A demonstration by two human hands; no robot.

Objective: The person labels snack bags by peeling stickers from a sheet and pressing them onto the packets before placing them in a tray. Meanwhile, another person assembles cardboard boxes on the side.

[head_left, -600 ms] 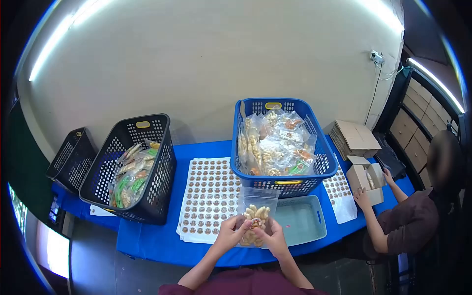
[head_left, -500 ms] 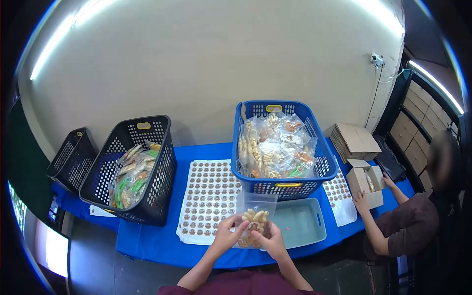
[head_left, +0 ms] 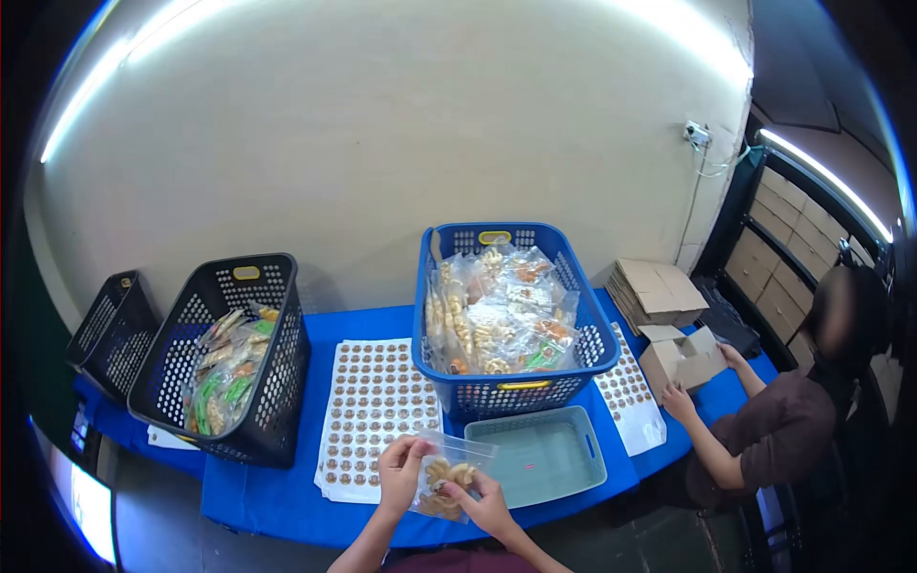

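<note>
A clear zip bag of pale, twisted snacks [head_left: 441, 475] hangs tilted in front of me, over the near edge of the table. My left hand [head_left: 401, 470] pinches the bag at its upper left edge, fingers bent. My right hand [head_left: 485, 506] grips the lower right side, its thumb across the front near a small round brown sticker, which it partly covers. Behind my left hand lies a sheet of round brown stickers [head_left: 368, 401]. Just beyond my right hand is a shallow grey-green tray [head_left: 564, 487].
A blue basket [head_left: 516, 396] full of snack bags stands behind the tray. To the left are a black basket [head_left: 272, 420] with more bags and another black basket [head_left: 117, 329]. At right, a person [head_left: 783, 430] handles an open carton [head_left: 680, 363] beside flattened cardboard [head_left: 669, 286] and another sticker sheet [head_left: 630, 401].
My left hand has slid from the bag's side up to its upper left edge, and the bag now leans over. My view has shifted. The person at right has tilted the carton.
</note>
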